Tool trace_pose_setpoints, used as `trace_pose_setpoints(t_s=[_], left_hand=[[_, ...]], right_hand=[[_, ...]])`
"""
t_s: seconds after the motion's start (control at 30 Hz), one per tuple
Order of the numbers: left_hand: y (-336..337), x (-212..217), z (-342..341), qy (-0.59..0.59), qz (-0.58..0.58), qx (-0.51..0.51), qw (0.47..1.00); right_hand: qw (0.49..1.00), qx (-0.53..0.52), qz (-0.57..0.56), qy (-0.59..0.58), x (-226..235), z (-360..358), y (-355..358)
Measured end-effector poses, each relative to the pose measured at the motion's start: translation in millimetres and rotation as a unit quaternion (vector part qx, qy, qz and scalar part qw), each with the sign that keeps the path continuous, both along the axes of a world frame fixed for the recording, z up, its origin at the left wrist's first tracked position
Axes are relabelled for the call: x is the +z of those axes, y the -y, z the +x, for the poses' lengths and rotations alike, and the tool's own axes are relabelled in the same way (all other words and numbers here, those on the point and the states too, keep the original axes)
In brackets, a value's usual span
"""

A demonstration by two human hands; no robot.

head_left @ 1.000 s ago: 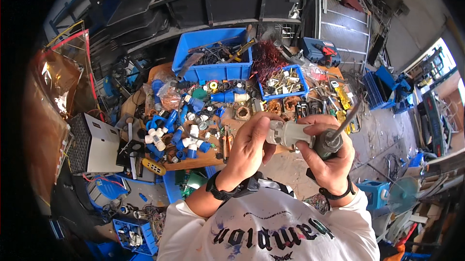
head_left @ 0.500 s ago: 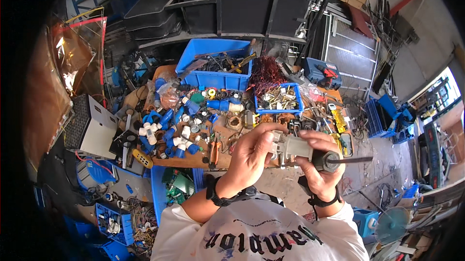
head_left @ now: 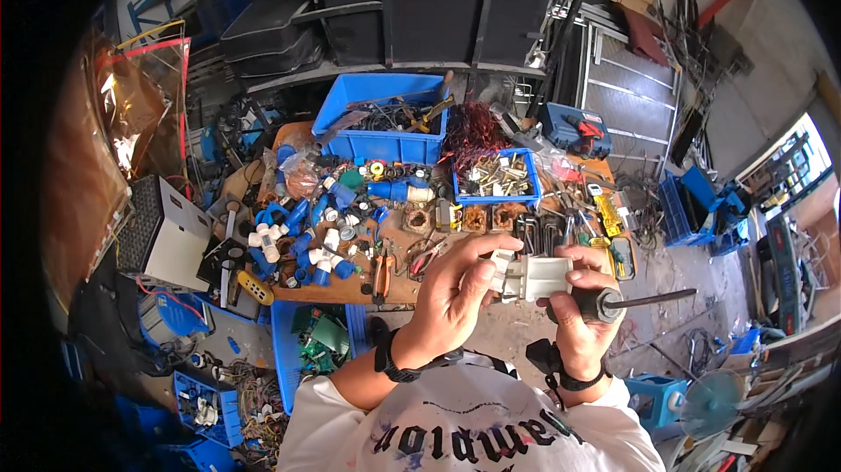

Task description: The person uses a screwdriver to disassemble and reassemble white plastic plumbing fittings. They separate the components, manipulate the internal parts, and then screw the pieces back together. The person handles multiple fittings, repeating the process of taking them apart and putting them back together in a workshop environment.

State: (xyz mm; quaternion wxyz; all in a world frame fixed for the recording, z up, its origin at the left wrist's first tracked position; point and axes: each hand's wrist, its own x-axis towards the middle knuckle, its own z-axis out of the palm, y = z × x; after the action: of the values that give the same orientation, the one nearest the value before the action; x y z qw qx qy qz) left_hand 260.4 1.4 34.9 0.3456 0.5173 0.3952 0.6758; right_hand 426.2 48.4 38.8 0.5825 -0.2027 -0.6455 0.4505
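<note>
Above the near edge of the workbench, I hold a pale grey-white plastic housing (head_left: 547,278) between both hands. My left hand (head_left: 457,288) pinches its left end with thumb and fingers. My right hand (head_left: 580,319) grips its right end. Tucked in that same hand is a screwdriver (head_left: 648,299) with a thick dark handle, its metal shaft pointing right, away from the housing. An open hollow side of the housing faces up. Its left end is partly covered by my fingers.
The wooden bench (head_left: 399,288) carries white and blue pipe fittings (head_left: 320,253), orange-handled pliers (head_left: 382,272), hex keys (head_left: 539,231) and a blue tray of metal parts (head_left: 497,176). Behind stands a large blue tool crate (head_left: 381,144). A blue bin of green circuit boards (head_left: 320,336) sits below left.
The housing has turned in my hands, so its hollow side now shows. The screwdriver has shifted slightly right and down with my right hand.
</note>
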Motion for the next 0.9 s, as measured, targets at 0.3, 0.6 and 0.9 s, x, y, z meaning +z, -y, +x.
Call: trace_pose_setpoints(t_s=[0.3, 0.6, 0.9], left_hand=[[0, 7, 4, 0.005, -0.075, -0.053, 0.996], [-7, 11, 3, 0.012, -0.056, -0.070, 0.996], [-15, 13, 5, 0.031, -0.044, -0.092, 0.994]], right_hand=[[0.988, -0.025, 0.138, 0.069, 14, 12, -2], [0.984, -0.045, 0.172, 0.014, 1, 10, -9], [0.979, -0.048, 0.196, -0.010, -6, 12, -21]])
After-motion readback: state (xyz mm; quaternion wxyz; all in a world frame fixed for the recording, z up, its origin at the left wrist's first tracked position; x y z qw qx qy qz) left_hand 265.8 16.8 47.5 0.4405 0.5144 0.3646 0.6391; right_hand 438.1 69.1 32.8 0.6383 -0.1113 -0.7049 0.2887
